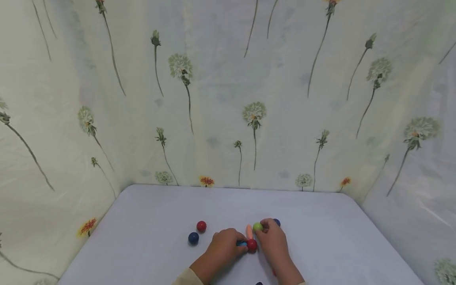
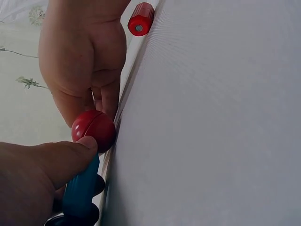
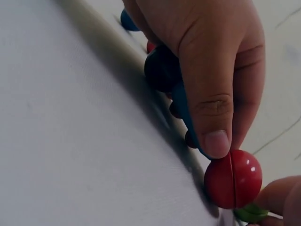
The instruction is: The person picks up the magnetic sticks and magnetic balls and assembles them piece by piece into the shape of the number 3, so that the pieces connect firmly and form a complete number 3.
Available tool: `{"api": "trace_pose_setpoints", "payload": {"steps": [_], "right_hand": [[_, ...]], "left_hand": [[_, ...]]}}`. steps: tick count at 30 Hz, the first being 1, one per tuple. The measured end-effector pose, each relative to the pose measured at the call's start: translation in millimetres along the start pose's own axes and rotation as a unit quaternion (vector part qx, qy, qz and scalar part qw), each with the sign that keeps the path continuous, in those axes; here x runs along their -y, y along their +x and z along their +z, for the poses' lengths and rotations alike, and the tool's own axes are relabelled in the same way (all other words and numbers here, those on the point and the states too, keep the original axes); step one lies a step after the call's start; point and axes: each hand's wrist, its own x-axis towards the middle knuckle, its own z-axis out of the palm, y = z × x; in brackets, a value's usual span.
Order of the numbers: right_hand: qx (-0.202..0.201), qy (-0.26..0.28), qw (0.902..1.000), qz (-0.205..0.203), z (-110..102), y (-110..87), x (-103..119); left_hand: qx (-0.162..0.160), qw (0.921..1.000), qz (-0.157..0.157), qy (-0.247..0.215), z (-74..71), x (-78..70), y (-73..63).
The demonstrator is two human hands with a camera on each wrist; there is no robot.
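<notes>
- The left hand (image 1: 225, 245) curls its thumb and fingers around the blue rod (image 1: 242, 244), whose long axis runs roughly left to right.
- The red ball (image 1: 251, 246) sits at that rod's right end, touching the left thumb tip.
- The orange rod (image 1: 249, 232) stretches from the red ball toward the far side, leaning slightly left; neither hand grips it.
- The right hand (image 1: 275, 242) pinches the green ball (image 1: 257, 227) between thumb and fingers, nearly closed.
- The green ball lies just right of the orange rod's far half; whether they touch cannot be told.
- The right hand's fingertips are nearer the orange rod's far end; the left hand's are nearer its near end.
</notes>
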Motion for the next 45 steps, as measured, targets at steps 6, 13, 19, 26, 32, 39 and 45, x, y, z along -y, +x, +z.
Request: {"api": "trace_pose_setpoints", "payload": {"steps": [6,13,19,26,32,39,45], "right_hand": [[0.004,-0.006,1.0000,-0.003,1,4.1,10],[0.013,0.011,0.9998,-0.014,7,13.1,19],[0.035,0.028,0.9987,-0.024,11,15.6,24],[0.048,0.032,0.9978,-0.033,14,16.0,18],[0.049,0.041,0.9972,-0.039,13,14.8,13],[0.062,0.054,0.9966,-0.011,11,15.6,9],[0.061,0.047,0.9969,-0.018,10,14.0,6]], "left_hand": [[0.007,0.9999,-0.007,-0.005,-0.4,0.4,-0.8],[0.007,0.9999,0.008,-0.003,-0.5,1.9,0.7],[0.019,0.9998,0.008,-0.002,-1.1,2.0,3.8],[0.022,0.9997,0.014,-0.002,-2.9,2.1,1.4],[0.018,0.9997,0.016,0.005,-4.4,1.1,0.2],[0.015,0.9996,0.021,0.009,-2.9,0.9,0.3],[0.023,0.9994,0.025,0.010,-3.0,2.5,0.4]]}}
